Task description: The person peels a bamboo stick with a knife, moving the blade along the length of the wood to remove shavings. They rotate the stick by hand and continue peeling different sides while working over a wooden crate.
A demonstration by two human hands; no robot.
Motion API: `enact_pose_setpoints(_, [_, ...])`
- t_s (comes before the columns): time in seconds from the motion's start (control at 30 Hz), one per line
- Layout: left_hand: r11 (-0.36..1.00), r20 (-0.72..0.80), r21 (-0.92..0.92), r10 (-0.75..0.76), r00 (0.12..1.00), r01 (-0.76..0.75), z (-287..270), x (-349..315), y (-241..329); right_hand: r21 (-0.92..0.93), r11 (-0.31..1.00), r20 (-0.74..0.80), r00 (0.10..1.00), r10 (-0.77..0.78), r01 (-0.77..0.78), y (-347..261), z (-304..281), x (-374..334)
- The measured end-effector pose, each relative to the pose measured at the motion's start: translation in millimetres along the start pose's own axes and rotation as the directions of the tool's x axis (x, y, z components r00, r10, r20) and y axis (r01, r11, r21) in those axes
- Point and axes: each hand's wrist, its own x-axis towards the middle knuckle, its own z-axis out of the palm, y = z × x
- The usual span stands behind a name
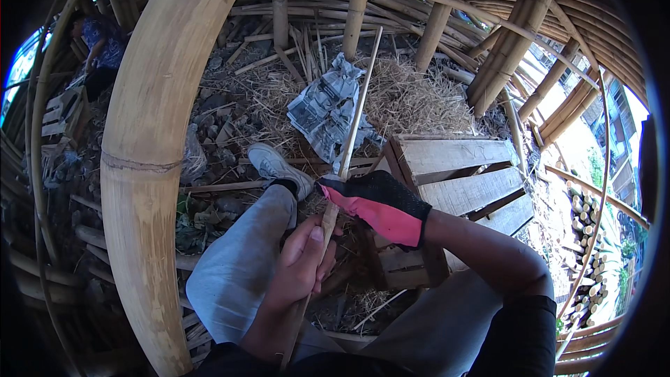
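Here at nine o'clock a thick curved bamboo pole point(150, 160) arches from the lower edge up toward twelve, with another person point(101, 45) crouched far off at ten o'clock behind it. Just right of the pole, the wearer's left leg in grey trousers point(241, 258) stretches toward the centre, ending in a grey shoe point(279, 167) that rests on a floor of dry straw and debris point(230, 112). Near six o'clock the bare left hand point(300, 265) has its grip clamped on the lower part of a thin bamboo strip point(356, 112), thumb laid along it. The strip runs from below that hand up through the centre and on toward twelve o'clock, tilted slightly right. Just above, at the centre, the right hand point(380, 206) in a black and pink glove closes its grip on the same strip, touching it higher up; what else the glove holds cannot be told. Behind the strip at twelve o'clock lies a crumpled grey printed sack point(324, 108) on the straw. At three o'clock a wooden pallet point(467, 181) lies beside the right forearm, and bamboo posts point(509, 49) rise at one to two o'clock
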Motion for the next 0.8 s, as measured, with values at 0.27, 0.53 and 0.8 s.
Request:
enact_pose_setpoints(0.27, [0.999,0.015,0.003,-0.034,0.999,0.034,-0.4,2.3,-0.6,0.529,0.484,0.447,0.714,0.539,-0.697,-10.8,-19.1,11.4])
enact_pose_setpoints(0.53, [0.999,-0.003,-0.037,-0.021,1.000,0.021,-2.7,6.2,-1.4,0.525,0.716,0.260,0.888,0.380,-0.460,5.2,-20.0,0.0])
enact_pose_setpoints(0.8, [0.998,-0.022,-0.064,-0.020,1.000,0.019,-6.2,4.9,-1.7,0.280,0.759,0.276,0.806,0.524,-0.588,-3.9,-37.7,8.7])
